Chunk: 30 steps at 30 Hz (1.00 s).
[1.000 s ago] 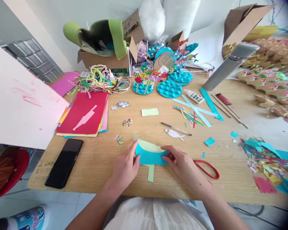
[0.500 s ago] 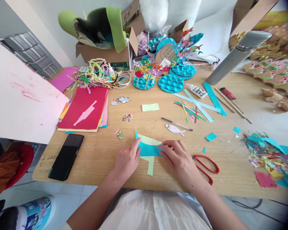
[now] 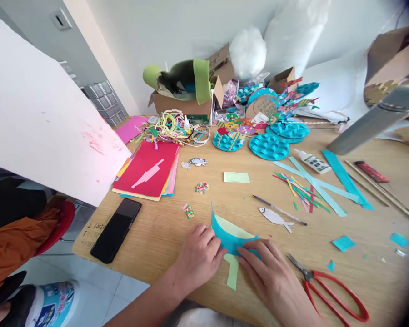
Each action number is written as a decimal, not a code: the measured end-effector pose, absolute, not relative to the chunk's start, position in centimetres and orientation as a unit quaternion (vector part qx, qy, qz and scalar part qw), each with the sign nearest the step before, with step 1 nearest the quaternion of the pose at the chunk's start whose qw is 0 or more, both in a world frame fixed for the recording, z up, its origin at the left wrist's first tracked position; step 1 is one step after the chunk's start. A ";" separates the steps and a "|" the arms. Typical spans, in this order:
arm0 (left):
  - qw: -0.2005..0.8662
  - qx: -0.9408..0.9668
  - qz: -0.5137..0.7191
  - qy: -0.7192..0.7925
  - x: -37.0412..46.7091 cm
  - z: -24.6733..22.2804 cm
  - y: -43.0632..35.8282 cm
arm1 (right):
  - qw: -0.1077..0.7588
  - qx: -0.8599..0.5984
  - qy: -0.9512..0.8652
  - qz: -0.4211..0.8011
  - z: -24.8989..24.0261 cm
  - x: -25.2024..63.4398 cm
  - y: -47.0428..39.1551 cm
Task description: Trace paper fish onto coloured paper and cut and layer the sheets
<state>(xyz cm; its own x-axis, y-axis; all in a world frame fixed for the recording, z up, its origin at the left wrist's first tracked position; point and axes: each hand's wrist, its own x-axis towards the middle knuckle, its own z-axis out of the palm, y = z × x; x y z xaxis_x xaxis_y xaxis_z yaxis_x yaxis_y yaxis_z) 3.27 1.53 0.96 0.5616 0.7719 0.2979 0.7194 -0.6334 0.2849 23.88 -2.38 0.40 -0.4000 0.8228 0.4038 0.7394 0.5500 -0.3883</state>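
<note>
Both hands busy here: the left hand (image 3: 202, 252) and right hand (image 3: 267, 268) each have a grip closed on the blue paper (image 3: 230, 243), laid across pale green paper (image 3: 232, 274) near the desk's (image 3: 163, 236) front. Its upper edge is already curved; what's left (I can't tell) doesn't show. Red-handled scissors (image 3: 308, 275) crowd the right hand.

Tabletop (image 3: 163, 218), 8 o'clock: handwritten, apparently "660…"
Cardboard disc (image 3: 263, 105), 2 o'clock: printed, illegible
White bottle (image 3: 313, 161), 3 o'clock: printed, illegible
Bucket (image 3: 56, 302), 8 o'clock: printed, illegible

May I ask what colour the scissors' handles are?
The handles are red, clearest in the head view.
</note>
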 end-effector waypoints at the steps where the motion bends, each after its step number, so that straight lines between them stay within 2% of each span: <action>1: 0.068 0.886 0.183 0.421 3.3 1.0 1.5 | 0.299 -0.468 -0.829 0.068 0.3 23.9 -2.4; 8: 0.114 0.894 0.158 0.404 2.2 4.1 3.7 | 0.389 -0.470 -0.792 0.031 -0.6 25.0 -2.6; 11: 0.076 0.877 0.154 0.448 1.2 6.7 8.6 | 0.417 -0.476 -0.774 0.025 -0.4 25.1 -2.3; 14: 0.044 0.842 0.096 0.529 0.8 8.6 15.1 | 0.440 -0.478 -0.760 0.020 -0.1 24.9 -2.2; 18: 0.034 0.827 0.074 0.556 1.2 8.4 22.1 | 0.452 -0.513 -0.729 0.030 0.3 24.8 -2.7; 23: 0.050 0.838 0.034 0.543 1.9 6.3 26.9 | 0.479 -0.551 -0.683 0.023 0.7 24.6 -3.4; 27: 0.054 0.838 0.005 0.543 1.7 5.8 28.9 | 0.469 -0.578 -0.668 0.014 1.2 24.8 -3.2; 30: 0.052 0.837 -0.003 0.545 1.4 6.0 29.3 | 0.401 -0.628 -0.667 0.018 1.7 26.1 -2.1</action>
